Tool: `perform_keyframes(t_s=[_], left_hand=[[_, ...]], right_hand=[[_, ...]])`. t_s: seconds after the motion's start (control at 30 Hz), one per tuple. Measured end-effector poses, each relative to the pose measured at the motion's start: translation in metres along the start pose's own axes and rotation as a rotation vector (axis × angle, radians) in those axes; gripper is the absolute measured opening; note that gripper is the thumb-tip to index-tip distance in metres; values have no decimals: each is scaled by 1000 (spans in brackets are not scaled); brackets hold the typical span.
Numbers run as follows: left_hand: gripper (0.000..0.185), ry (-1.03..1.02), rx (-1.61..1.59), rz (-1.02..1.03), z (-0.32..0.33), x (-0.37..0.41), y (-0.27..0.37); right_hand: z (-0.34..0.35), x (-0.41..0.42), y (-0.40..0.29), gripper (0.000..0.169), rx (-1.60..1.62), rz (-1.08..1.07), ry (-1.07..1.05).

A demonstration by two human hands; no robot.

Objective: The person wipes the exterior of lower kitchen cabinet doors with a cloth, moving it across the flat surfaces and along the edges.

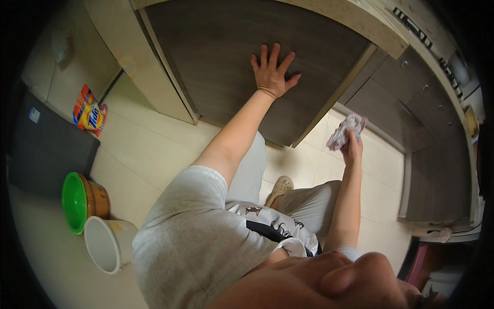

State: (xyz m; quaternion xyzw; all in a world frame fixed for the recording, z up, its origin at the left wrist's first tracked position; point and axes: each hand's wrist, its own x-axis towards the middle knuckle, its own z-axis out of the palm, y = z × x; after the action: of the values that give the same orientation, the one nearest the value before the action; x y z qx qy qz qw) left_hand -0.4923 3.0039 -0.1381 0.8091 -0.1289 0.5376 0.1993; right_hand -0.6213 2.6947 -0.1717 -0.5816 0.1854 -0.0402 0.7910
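Note:
My left hand lies with its fingers spread against a dark wood-grain cabinet panel. It holds nothing. A pale speckled countertop runs along the top of that panel. Lower and to the right, my right hand grips a crumpled, pale pinkish-grey cloth. The cloth is in the air beside the panel's right edge, above the tiled floor. Part of the right hand's fingers is hidden behind the cloth.
At the left, a Tide detergent bag stands near a dark grey box-like object. Below are a green basin, a brown wood-look tub and a white bucket. Dark drawers line the right side.

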Motion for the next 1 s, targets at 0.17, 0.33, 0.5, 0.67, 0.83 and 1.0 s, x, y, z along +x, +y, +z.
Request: perform_keyframes(t_s=[0.17, 0.33, 0.5, 0.67, 0.83, 1.0], left_hand=[[60, 31, -2, -28, -1, 23, -20], [62, 62, -32, -10, 17, -5, -2], [65, 53, 11, -8, 6, -2, -12], [62, 197, -12, 38, -15, 1, -14], [53, 287, -87, 28, -25, 5, -5], [47, 254, -170, -68, -31, 9, 19]], right_hand=[[4, -52, -46, 31, 19, 140, 12], [-29, -68, -79, 34, -39, 43, -125], [-13, -70, -72, 30, 12, -20, -148], [-16, -70, -36, 33, 65, 55, -35], [-11, -73, -36, 36, 217, 155, -109], [-1, -71, -41, 36, 121, 151, -165]])
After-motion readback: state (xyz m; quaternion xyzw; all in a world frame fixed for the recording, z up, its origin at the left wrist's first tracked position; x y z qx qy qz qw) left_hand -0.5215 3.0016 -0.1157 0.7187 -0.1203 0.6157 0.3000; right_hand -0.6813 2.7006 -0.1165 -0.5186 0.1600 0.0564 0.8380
